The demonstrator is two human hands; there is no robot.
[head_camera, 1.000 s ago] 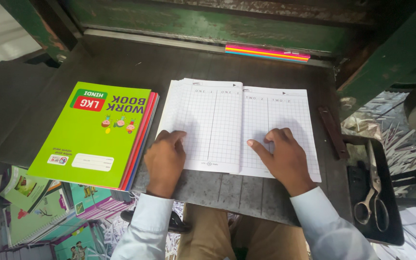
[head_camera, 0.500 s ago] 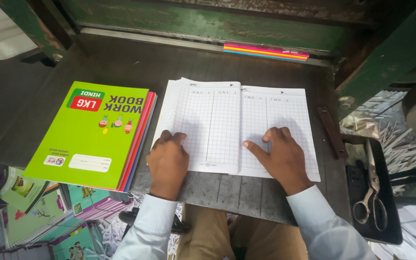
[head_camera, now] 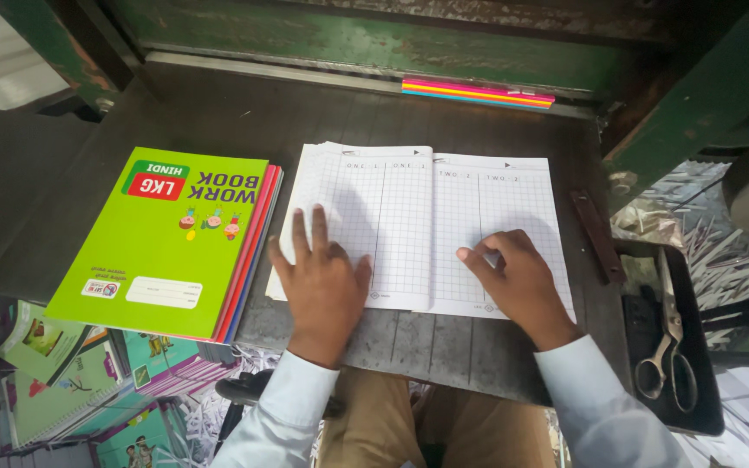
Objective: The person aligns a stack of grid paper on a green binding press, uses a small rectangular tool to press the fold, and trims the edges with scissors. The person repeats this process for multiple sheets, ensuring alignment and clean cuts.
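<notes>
Starting at the far left, down at eight o'clock below the table's edge, loose books (head_camera: pixel 54 373) with bright covers lie in a heap, with shredded paper among them. Above them, at nine o'clock on the dark table (head_camera: pixel 218 113), sits a stack of workbooks (head_camera: pixel 171 238) with a lime-green cover on top and red and blue edges showing along its right side. Just beside that stack, at the centre, lies a sheaf of gridded sheets (head_camera: pixel 426 221), white with fine squares, printed as two pages side by side. The left hand (head_camera: pixel 322 282) lies flat on the lower left part of the sheaf, fingers spread and pointing to twelve o'clock, palm pressing down, gripping nothing. The right hand (head_camera: pixel 517 277) rests on the lower right part, fingers curled with the tips pointing toward nine o'clock and touching the paper; it presses rather than grasps. Both wrists come out of pale shirt sleeves at six o'clock, above tan trousers. At twelve o'clock, a thin pile of coloured paper strips (head_camera: pixel 478 93), pink, yellow and blue, lies against the green metal frame (head_camera: pixel 374 43). To the right, at three o'clock, a dark flat bar (head_camera: pixel 595 236) lies just past the sheaf's edge. Farthest right, at four o'clock, a pair of scissors (head_camera: pixel 669 347) lies in a black tray (head_camera: pixel 643 407), well apart from both hands.
</notes>
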